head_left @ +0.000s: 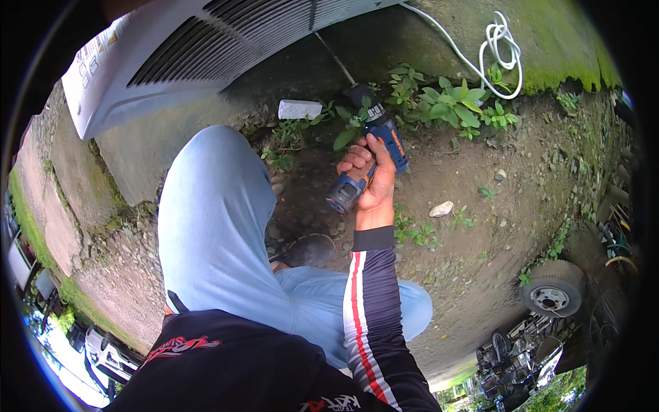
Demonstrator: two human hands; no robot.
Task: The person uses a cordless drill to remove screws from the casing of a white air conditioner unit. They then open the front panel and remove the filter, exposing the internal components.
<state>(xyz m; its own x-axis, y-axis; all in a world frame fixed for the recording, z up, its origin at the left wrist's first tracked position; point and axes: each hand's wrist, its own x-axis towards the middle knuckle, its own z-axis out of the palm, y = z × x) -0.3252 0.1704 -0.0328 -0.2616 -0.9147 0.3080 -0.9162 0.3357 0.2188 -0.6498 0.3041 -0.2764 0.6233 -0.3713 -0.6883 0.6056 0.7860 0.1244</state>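
**Over bare dirt, beside the white unit: drill in hand**

Above the dirt ground (480, 206), near the weeds (446, 103): blue-and-orange cordless drill (371, 161), long bit angled up toward the white louvred unit (206, 48). Clamped in the right hand (374, 182), fingers closed round the handle (battery end pointing down-left). Left hand out of sight, so its grip cannot be told. Light-blue trouser knee (213, 206) just left. White block (299, 108) under the unit, coiled white cable (501, 48) up right, small wheel (552, 288) well apart, lower right.

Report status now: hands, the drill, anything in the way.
Right hand gripping blue cordless drill, long bit aimed up under white air-conditioner unit. Left hand out of view. Weeds crowd the drill nose.
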